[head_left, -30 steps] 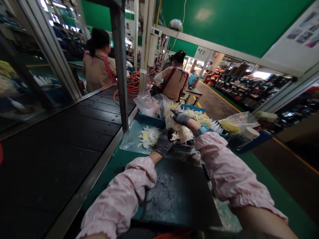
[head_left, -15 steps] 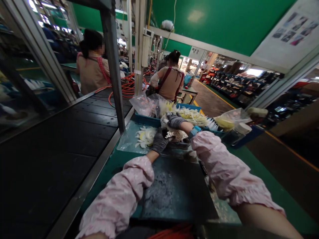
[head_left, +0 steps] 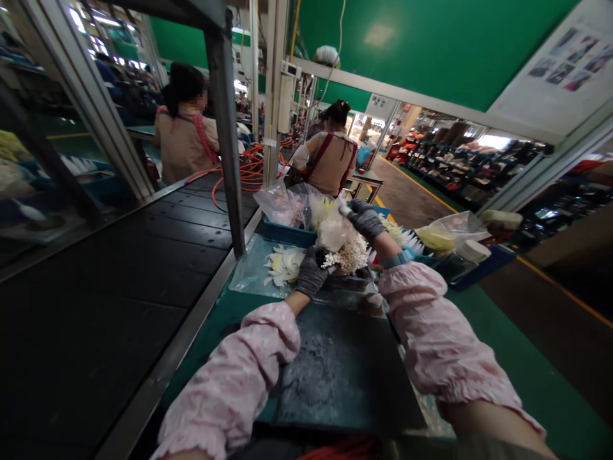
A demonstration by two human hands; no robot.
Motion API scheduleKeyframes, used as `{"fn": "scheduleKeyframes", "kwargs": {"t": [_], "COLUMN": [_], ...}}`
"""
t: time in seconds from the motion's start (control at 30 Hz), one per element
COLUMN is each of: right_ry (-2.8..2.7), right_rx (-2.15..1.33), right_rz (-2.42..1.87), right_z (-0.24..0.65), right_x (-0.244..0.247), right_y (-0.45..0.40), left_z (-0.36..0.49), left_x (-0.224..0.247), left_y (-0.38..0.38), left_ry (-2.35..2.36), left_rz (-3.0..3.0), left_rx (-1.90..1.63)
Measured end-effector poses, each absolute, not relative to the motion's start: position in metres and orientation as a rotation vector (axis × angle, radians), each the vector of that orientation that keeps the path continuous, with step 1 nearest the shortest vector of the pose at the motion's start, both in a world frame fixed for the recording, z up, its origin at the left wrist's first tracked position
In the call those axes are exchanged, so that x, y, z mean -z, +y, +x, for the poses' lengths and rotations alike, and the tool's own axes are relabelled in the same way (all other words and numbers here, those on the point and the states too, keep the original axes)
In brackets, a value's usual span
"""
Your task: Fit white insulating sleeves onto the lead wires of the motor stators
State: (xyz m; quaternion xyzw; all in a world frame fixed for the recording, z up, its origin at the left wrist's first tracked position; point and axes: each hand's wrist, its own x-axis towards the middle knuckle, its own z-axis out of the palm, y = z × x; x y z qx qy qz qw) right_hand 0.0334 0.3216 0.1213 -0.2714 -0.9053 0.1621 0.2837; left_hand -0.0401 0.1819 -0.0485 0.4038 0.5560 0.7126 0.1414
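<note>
My left hand (head_left: 312, 273), in a grey striped glove, is closed at the left side of a bunch of small white bead-like pieces (head_left: 352, 254). A pale tip shows beside its fingers, but what they hold is hidden. My right hand (head_left: 368, 220), also gloved, pinches the upper edge of a clear plastic bag (head_left: 334, 231) above the bunch. Left of my left hand, white and yellow petal-like pieces (head_left: 285, 264) lie on a clear plastic sheet (head_left: 249, 271).
A dark board (head_left: 345, 364) lies on the green table (head_left: 517, 364) in front of me. Blue trays (head_left: 290, 235) with bagged pieces stand behind. A lidded jar (head_left: 464, 259) is at right. A black conveyor (head_left: 119, 306) runs along the left. Two people (head_left: 330, 156) sit beyond.
My right hand has risen to the right, pulling the plastic bag up and uncovering more of the white bunch. My left hand stays at the bunch. The view has shifted slightly.
</note>
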Motion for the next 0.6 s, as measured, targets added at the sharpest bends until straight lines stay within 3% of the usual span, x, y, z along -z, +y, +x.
{"fn": "scheduleKeyframes", "kwargs": {"t": [0.3, 0.6], "right_ry": [-2.197, -1.927], "right_rx": [-0.661, -0.625], "right_rz": [-0.617, -0.551], "right_z": [0.048, 0.097], "right_x": [-0.162, -0.21], "right_y": [0.318, 0.313], "left_z": [-0.04, -0.042], "left_x": [0.049, 0.049], "left_y": [0.181, 0.177], "left_ry": [1.569, 1.546], "left_rz": [1.142, 1.193], "left_rx": [-2.085, -2.07]}}
